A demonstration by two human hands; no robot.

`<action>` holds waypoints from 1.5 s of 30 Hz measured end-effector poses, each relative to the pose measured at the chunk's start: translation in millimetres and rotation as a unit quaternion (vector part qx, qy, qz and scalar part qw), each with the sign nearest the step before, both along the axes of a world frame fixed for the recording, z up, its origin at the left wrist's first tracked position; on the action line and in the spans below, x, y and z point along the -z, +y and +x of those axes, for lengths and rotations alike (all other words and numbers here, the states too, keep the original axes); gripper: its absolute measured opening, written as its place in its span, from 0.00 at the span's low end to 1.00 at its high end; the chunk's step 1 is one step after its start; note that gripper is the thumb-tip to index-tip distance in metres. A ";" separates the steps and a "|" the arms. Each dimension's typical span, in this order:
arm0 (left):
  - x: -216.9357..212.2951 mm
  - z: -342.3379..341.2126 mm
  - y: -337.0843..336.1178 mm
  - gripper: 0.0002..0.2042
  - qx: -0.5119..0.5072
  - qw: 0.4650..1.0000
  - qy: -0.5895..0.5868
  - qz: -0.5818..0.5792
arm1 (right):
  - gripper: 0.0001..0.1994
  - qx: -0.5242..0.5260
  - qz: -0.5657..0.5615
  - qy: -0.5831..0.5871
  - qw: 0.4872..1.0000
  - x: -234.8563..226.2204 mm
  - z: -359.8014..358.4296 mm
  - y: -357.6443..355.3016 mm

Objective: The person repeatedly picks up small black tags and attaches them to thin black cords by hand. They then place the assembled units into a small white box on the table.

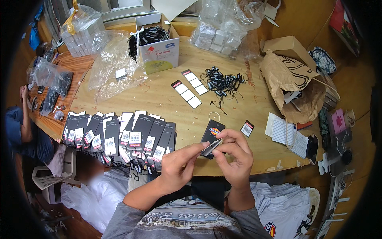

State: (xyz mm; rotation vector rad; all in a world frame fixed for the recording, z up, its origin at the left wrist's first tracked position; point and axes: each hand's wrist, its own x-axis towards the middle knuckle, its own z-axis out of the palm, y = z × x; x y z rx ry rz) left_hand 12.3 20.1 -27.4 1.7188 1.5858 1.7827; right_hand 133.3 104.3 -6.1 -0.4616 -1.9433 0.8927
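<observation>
Both my hands are in front of me at the table's near edge. My left hand (180, 164) pinches one end of a small, thin tag (211, 147), dark with pale edges. At its other end, the fingertips of my right hand (235, 154) grip it. It is held tilted; its face cannot be made out. Just beneath and beyond it lies a black hang tag (209, 133) with an orange and blue logo. A small black tag with a barcode sticker (247, 128) rests to the right. Overlapping rows of black barcoded hang tags (137, 135) spread out on the left.
A pile of black strings (223, 81) lies beyond my hands, beside two strips of white labels (186, 95). Farther back stand a carton of black strings (159, 55) and bagged white boxes (218, 38). A brown paper bag (292, 85) and papers (283, 133) are right. Another person's arm (26, 115) shows far left.
</observation>
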 end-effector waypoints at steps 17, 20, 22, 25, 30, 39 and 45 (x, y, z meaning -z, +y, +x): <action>-6.2 -5.2 -0.9 0.19 0.095 0.987 -0.098 -0.084 | 0.06 0.023 0.010 0.007 1.000 6.6 2.8 5.6; -3.9 -5.4 2.6 0.11 0.008 0.987 -0.161 -0.023 | 0.07 0.023 0.051 0.003 0.998 8.7 5.8 3.3; -5.1 -2.5 3.1 0.07 -0.041 0.982 -0.186 -0.010 | 0.08 0.042 0.075 -0.005 0.996 7.6 -0.7 -5.9; -2.5 -1.7 1.1 0.08 -0.015 0.979 -0.201 0.014 | 0.09 0.082 0.125 -0.017 0.989 10.5 -6.4 -11.3; -2.6 -1.9 -0.6 0.08 0.012 0.984 -0.175 0.041 | 0.10 0.093 0.168 0.005 0.981 6.9 -10.1 -13.3; -7.4 -0.4 -6.0 0.09 0.005 0.994 -0.096 0.060 | 0.08 0.080 0.140 -0.006 0.987 3.6 -8.8 -19.5; -5.0 -1.4 -6.1 0.14 -0.018 0.988 0.044 0.144 | 0.08 0.036 0.094 0.008 0.995 -4.9 -8.1 -24.2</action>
